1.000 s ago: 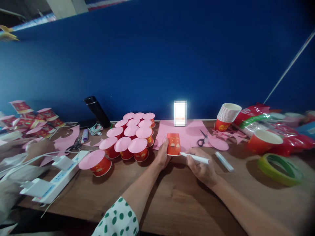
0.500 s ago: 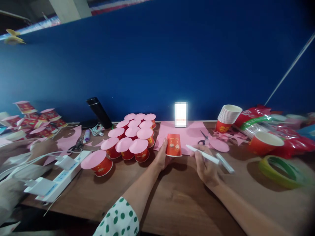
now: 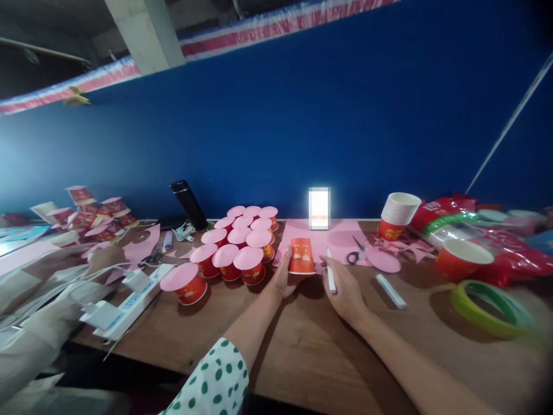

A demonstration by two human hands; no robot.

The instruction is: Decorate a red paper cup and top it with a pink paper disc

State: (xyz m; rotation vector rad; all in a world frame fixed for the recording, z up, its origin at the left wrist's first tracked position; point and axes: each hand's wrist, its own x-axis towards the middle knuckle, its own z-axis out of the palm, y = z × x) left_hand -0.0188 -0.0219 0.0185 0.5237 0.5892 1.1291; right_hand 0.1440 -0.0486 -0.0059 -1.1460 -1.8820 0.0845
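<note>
Clock centred on the held red paper cup with gold print (image 3: pixel 302 256), above the brown wooden table (image 3: pixel 294 351), its white rim at 6. Between 9 and 10, well apart: a pile of red patterned paper cups (image 3: pixel 82 197), some capped with pink discs; a co-worker's hand (image 3: pixel 101 261) near it, finger detail unclear. White plastic power strip (image 3: pixel 133 304) between 8 and 9. Black cylindrical flask (image 3: pixel 189 204) at 10. Towards 8, a lone disc-topped red paper cup (image 3: pixel 192 291); at 9, a close-packed block of disc-topped red cups (image 3: pixel 248 258). Left hand (image 3: pixel 283 278) at 8, closed to the held cup's width: thumb along its side, other fingers mostly hidden. Flat pink paper sheet (image 3: pixel 341 230) at 1. Right hand (image 3: pixel 345 291) at 4, fingers curled in around a slim white pen (image 3: pixel 330 276), clear of the cup. Black-handled scissors (image 3: pixel 353 257) at 3. Slim white stick (image 3: pixel 391 291) towards 4. Nested stack of red-and-white paper cups (image 3: pixel 400 216) at 2. Further out, between 2 and 4: glossy red-and-green plastic pack (image 3: pixel 440 214), open red paper cup (image 3: pixel 460 265), yellow-green tape ring (image 3: pixel 464 308).
</note>
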